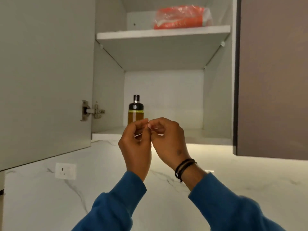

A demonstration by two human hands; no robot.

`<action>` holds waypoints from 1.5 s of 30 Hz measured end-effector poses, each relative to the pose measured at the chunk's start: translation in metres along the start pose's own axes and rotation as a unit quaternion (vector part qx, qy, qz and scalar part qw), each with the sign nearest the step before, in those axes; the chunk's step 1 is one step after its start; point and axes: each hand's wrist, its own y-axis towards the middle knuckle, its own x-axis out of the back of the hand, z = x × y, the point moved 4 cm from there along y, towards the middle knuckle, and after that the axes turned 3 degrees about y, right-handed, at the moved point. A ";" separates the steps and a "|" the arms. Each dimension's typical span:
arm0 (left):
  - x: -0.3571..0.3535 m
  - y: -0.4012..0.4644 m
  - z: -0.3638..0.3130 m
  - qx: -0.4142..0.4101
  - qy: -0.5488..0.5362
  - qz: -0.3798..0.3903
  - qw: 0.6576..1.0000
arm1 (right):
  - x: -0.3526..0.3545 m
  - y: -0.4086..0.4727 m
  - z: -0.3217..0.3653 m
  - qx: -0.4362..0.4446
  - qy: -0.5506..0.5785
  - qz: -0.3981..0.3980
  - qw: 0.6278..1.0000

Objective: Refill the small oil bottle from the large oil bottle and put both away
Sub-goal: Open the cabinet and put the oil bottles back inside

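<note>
Centrally, left hand point(135, 144) and right hand point(168, 139) raised, fingers curled, fingertips meeting; nothing visibly held; small oil bottle point(135, 110) on cabinet shelf point(208, 135) behind.

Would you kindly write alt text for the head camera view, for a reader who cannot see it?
A small oil bottle with a black cap stands on the lower shelf of an open wall cabinet, while the left hand and right hand meet in front of it, fingers curled, fingertips close together. An orange plastic-wrapped packet lies on the upper shelf.
</note>
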 end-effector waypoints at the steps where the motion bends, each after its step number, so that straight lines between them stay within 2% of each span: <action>1: -0.003 -0.015 -0.003 -0.006 -0.005 0.006 1.000 | 0.010 -0.014 -0.006 -0.004 0.013 -0.007 1.000; 5: -0.020 -0.076 -0.006 -0.015 -0.012 0.062 0.998 | 0.049 -0.068 -0.037 -0.032 0.034 -0.051 0.998; 10: -0.049 -0.157 0.015 0.011 -0.010 0.143 0.990 | 0.093 -0.133 -0.091 -0.116 0.005 -0.091 0.989; 14: -0.071 -0.230 0.044 0.122 -0.011 0.197 0.973 | 0.124 -0.187 -0.141 -0.182 -0.057 -0.119 0.974; 18: -0.090 -0.295 0.074 0.212 0.000 0.262 0.942 | 0.151 -0.235 -0.193 -0.242 -0.111 -0.127 0.956; 21: -0.101 -0.339 0.103 0.289 0.010 0.309 0.906 | 0.170 -0.272 -0.234 -0.295 -0.138 -0.140 0.935; 23: -0.108 -0.367 0.127 0.357 0.017 0.335 0.872 | 0.181 -0.297 -0.260 -0.344 -0.158 -0.159 0.912; 26: -0.109 -0.411 0.164 0.418 0.051 0.403 0.813 | 0.196 -0.334 -0.298 -0.430 -0.163 -0.186 0.868; 29: -0.105 -0.451 0.187 0.475 0.054 0.452 0.753 | 0.202 -0.365 -0.335 -0.512 -0.173 -0.171 0.824; 31: -0.107 -0.468 0.194 0.497 0.043 0.467 0.730 | 0.203 -0.378 -0.355 -0.543 -0.191 -0.145 0.805; 35: -0.125 -0.482 0.209 0.514 0.028 0.474 0.714 | 0.205 -0.383 -0.383 -0.561 -0.208 -0.107 0.794; 45: -0.159 -0.493 0.227 0.493 0.040 0.501 0.710 | 0.202 -0.362 -0.412 -0.562 -0.149 -0.136 0.802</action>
